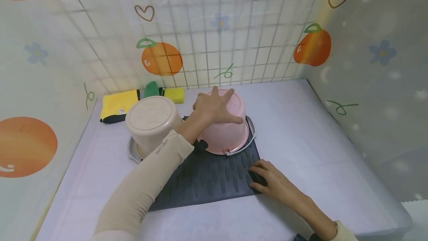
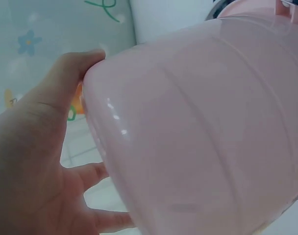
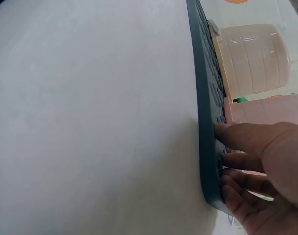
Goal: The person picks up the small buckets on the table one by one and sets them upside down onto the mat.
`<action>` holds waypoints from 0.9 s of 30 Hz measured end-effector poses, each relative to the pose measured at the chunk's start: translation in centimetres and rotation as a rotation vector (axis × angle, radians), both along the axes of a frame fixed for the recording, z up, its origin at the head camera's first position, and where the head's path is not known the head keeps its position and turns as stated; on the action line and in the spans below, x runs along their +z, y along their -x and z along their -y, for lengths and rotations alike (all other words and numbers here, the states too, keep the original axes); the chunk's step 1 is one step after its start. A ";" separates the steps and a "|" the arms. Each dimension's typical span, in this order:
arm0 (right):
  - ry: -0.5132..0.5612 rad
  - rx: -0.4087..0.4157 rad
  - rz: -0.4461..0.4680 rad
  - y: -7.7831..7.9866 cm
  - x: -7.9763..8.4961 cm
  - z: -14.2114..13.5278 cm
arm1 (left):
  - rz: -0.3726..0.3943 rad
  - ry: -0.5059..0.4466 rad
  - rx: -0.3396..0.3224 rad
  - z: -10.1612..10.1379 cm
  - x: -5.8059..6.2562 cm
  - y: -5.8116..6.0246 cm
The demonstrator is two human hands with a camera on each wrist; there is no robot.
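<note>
A pink bucket [image 1: 224, 138] stands upside down on a dark ribbed mat [image 1: 210, 185], its pale handle [image 1: 248, 145] lying round the rim at the right. My left hand [image 1: 214, 109] spans the upturned base with spread fingers; the left wrist view has the thumb bent over the base's edge on the pink bucket [image 2: 188, 127]. At the mat's near right corner is my right hand [image 1: 274, 183]. Its fingertips [image 3: 232, 159] rest on the ribbed surface, just inside the raised rim, with the fingers loosely bent.
Left of the pink bucket, a beige bucket [image 1: 152, 116] also stands upside down, partly behind my left sleeve [image 1: 147, 181]. Behind it lie a yellow cloth [image 1: 117, 103], a green item [image 1: 151, 89] and a yellow sponge [image 1: 175, 95]. Fruit-printed curtains [image 1: 162, 58] enclose the white table [image 1: 294, 133].
</note>
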State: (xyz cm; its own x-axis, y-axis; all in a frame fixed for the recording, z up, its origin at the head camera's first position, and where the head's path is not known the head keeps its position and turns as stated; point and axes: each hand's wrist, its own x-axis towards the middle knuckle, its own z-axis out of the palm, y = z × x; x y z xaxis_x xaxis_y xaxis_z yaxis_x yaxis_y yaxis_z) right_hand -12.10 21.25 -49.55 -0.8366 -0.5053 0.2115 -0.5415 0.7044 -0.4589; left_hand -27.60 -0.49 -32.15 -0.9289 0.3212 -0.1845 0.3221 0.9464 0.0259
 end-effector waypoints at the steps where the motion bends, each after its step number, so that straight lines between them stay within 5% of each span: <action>1: 0.000 0.001 0.002 0.0 0.0 0.0 | -0.003 0.000 0.007 -0.1 -0.1 0.0; 8: -0.004 0.007 0.023 0.3 0.2 0.1 | -0.003 -0.034 0.044 0.0 -1.0 -0.4; 12: -0.006 0.026 0.031 0.6 0.5 0.0 | -0.035 -0.087 0.013 1.2 -1.7 -1.4; 17: 0.033 -0.027 -0.024 2.0 2.0 -1.4 | -0.264 -0.180 -0.056 3.8 -1.7 -3.5; 21: 0.019 -0.078 -0.070 3.3 3.4 -3.1 | -0.466 -0.341 -0.088 7.4 -2.1 -5.2; 27: -0.015 -0.122 -0.130 5.0 5.3 -5.6 | -0.654 -0.520 -0.076 13.3 -3.0 -7.0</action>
